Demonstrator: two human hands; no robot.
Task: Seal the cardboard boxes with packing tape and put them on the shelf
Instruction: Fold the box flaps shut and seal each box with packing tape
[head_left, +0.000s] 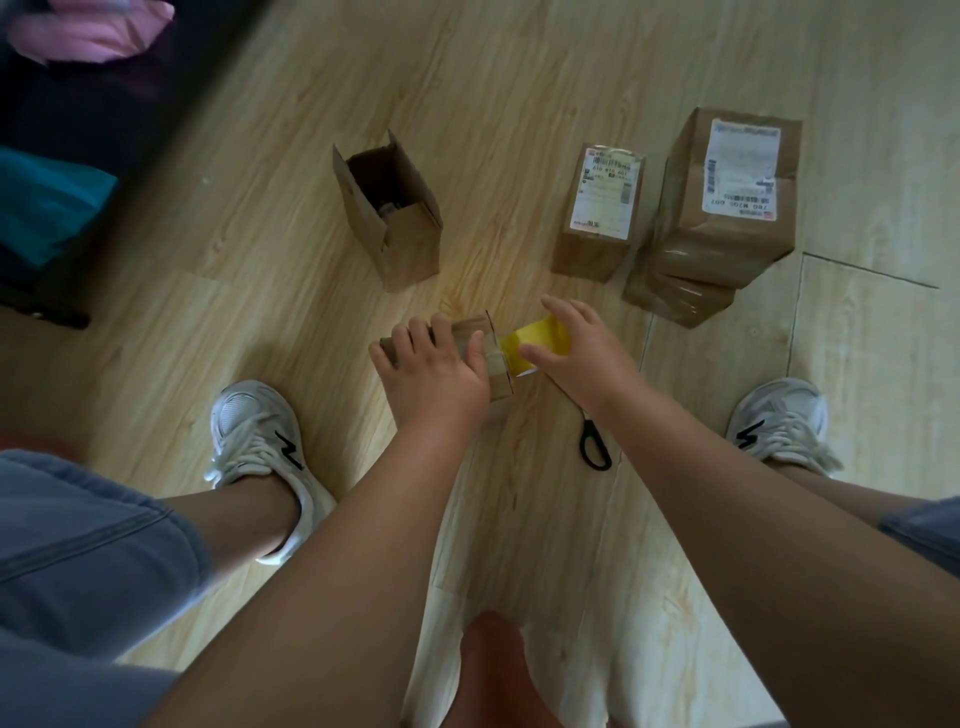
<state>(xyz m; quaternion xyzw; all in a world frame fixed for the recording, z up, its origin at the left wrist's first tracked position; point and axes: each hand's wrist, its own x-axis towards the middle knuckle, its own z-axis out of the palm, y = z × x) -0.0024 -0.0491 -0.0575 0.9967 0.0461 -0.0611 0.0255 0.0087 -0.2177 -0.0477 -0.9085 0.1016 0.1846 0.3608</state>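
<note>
left hand (434, 376) fingers (415, 332) clamped on small brown cardboard box (470, 327) | right hand (579, 353) fingers (563, 310) curled round yellow packing-tape roll (540, 338) | risk: strip may wrinkle if box shifts

A home — pale wood-look floor (519, 78), pink cloth (88, 31) on dark furniture (78, 114) at the edge.

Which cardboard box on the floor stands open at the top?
The tall brown cardboard box alone on the left, flaps up, unlabelled. The white-labelled boxes right of it are closed.
</note>
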